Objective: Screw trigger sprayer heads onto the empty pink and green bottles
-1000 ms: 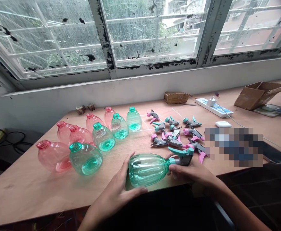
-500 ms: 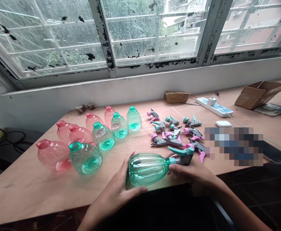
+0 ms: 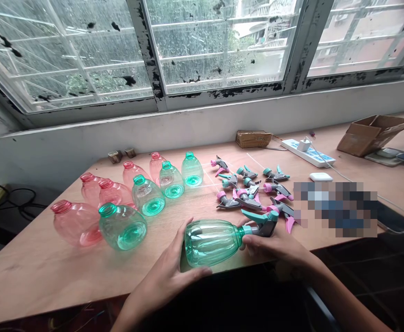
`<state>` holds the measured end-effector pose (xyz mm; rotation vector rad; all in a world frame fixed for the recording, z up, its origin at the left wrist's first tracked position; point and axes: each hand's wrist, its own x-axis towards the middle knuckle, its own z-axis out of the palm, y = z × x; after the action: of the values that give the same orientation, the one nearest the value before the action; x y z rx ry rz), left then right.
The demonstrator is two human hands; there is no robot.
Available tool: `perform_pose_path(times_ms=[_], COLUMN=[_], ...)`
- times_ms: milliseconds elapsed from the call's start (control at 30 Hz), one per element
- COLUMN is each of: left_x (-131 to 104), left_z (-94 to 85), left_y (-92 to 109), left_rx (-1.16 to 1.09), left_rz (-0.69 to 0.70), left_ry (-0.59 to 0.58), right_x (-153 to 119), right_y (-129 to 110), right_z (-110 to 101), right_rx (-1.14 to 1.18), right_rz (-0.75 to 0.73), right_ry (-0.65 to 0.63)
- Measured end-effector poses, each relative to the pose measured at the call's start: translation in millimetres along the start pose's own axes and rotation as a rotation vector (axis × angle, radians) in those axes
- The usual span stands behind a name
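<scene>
Head view: hands [image 3: 167,276] cradle ribbed translucent green bottle [image 3: 212,240].

A pixelated patch [image 3: 335,210] at about three o'clock on the table [image 3: 50,272] hides whatever lies there, and a phone [image 3: 394,219] shows only partly from under it. The right hand [image 3: 274,246] covers the underside of the spray head [image 3: 262,223], and both forearms run off the bottom edge. At two o'clock, flat items [image 3: 401,156] beside the cardboard box [image 3: 373,133] are cut by the right edge.
</scene>
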<state>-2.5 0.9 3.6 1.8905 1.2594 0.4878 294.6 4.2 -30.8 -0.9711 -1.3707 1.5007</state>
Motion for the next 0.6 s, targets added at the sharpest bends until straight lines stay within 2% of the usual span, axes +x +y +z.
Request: perform_pose_path(times_ms=[600], left_x=[1.0], left_z=[1.6], left_y=[-2.9], left_rx=[-0.007], left_rz=[0.002], left_ry=[-0.002], right_x=[-0.9], right_y=[-3.0], right_z=[1.5], right_rx=[0.023], right_rz=[0.023], right_ry=[0.025])
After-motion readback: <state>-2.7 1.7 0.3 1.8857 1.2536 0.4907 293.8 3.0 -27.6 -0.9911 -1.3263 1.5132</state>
